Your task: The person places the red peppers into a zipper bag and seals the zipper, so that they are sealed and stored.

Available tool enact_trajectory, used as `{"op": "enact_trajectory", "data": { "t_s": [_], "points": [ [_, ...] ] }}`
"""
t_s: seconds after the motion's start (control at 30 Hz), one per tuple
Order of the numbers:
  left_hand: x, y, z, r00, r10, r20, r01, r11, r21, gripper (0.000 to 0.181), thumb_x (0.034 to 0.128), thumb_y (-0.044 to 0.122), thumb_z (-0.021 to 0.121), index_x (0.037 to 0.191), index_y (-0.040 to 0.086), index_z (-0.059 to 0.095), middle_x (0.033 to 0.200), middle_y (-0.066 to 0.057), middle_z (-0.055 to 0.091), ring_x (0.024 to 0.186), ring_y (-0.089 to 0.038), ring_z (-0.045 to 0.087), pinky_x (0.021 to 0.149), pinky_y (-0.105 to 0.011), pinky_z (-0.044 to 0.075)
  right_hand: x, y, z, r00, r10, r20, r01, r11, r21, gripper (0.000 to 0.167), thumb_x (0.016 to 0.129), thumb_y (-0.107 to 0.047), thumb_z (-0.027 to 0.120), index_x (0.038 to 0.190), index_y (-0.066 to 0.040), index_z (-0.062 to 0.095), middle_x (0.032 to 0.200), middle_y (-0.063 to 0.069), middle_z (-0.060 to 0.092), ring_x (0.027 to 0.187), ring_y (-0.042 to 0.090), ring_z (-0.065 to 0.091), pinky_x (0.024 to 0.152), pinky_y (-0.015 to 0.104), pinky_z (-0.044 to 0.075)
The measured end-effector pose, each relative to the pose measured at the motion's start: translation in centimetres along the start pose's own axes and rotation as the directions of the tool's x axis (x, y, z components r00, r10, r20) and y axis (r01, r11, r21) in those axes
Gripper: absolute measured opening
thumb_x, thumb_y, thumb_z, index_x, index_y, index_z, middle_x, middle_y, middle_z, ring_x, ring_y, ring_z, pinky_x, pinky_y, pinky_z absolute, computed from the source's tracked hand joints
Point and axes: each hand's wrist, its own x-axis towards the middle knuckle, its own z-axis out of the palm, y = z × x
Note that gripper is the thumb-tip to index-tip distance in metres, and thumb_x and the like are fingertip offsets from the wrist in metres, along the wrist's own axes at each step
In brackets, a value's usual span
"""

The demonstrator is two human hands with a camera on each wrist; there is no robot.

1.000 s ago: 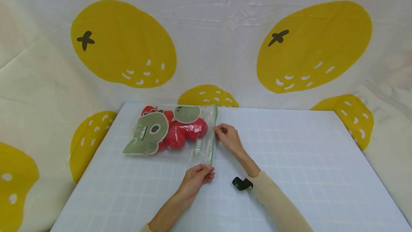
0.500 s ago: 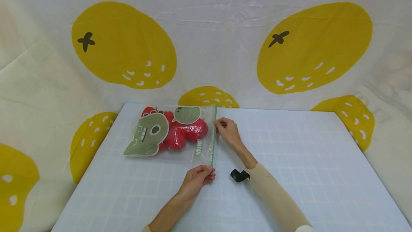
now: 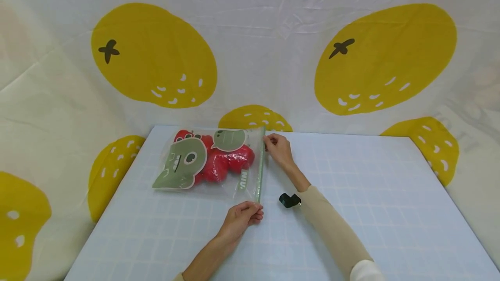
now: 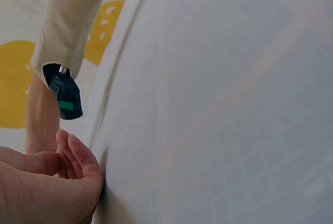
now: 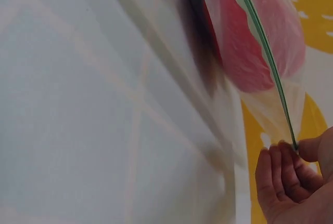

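A clear zip bag printed with a green cartoon monster lies flat on the table's left half. Inside it show several shiny red, rounded things, apple-like in shape. Along its right side runs a green zip edge. My left hand pinches the near corner of that edge. Higher up, close to the far corner, my right hand pinches the same edge between thumb and fingers. In the right wrist view the green zip strip ends at the right thumb. The left wrist view hides the bag.
A pale blue checked cloth covers the table. Behind and beside it hangs a white curtain with large yellow fruit prints. A black wrist camera sticks out from the right sleeve.
My right hand has slid along the green zip edge, away from me toward the bag's far corner. The left hand stays at the near corner, and the bag lies nearly as before.
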Motion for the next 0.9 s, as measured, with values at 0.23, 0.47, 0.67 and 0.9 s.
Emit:
{"op": "enact_trajectory", "data": {
  "t_s": [0.23,0.47,0.67,0.9],
  "points": [
    [0.0,-0.2,0.0,1.0,-0.011,-0.011,0.011,1.0,0.007,0.03,0.1031,0.017,0.063,0.118,-0.009,0.066,0.096,-0.006,0.07,0.085,-0.012,0.066,0.084,-0.025,0.058,1.1,-0.2,0.0,1.0,0.003,-0.015,-0.004,1.0,-0.019,0.028,0.102,-0.02,0.063,0.101,0.007,0.073,0.084,0.016,0.071,0.068,0.014,0.063,0.063,0.018,0.053],
    [-0.1,-0.2,0.1,1.0,-0.01,-0.008,0.01,1.0,0.015,0.03,0.1031,0.017,0.063,0.118,-0.009,0.065,0.097,-0.007,0.07,0.085,-0.013,0.066,0.084,-0.025,0.058,2.1,-0.4,0.0,1.0,0.011,-0.026,-0.011,1.0,-0.001,0.028,0.102,-0.018,0.063,0.102,0.008,0.073,0.088,0.018,0.072,0.069,0.014,0.065,0.063,0.018,0.054],
    [-0.3,-0.2,0.3,1.0,-0.002,-0.014,0.002,1.0,0.021,0.028,0.1023,0.017,0.064,0.117,-0.008,0.067,0.095,-0.006,0.07,0.084,-0.012,0.066,0.084,-0.025,0.059,2.9,-0.8,-0.2,1.0,-0.008,-0.023,0.007,0.999,-0.039,0.027,0.102,-0.017,0.063,0.104,0.008,0.072,0.087,0.017,0.07,0.069,0.017,0.066,0.063,0.019,0.052],
    [-0.3,0.0,0.3,1.0,-0.002,-0.021,0.002,0.999,0.038,0.03,0.1026,0.019,0.064,0.118,-0.007,0.066,0.095,-0.005,0.07,0.084,-0.013,0.066,0.084,-0.024,0.058,3.6,-0.7,-0.1,1.0,-0.004,-0.022,0.003,1.0,-0.014,0.027,0.102,-0.016,0.062,0.106,0.009,0.072,0.09,0.02,0.071,0.074,0.028,0.07,0.062,0.017,0.053]
  ]
}}
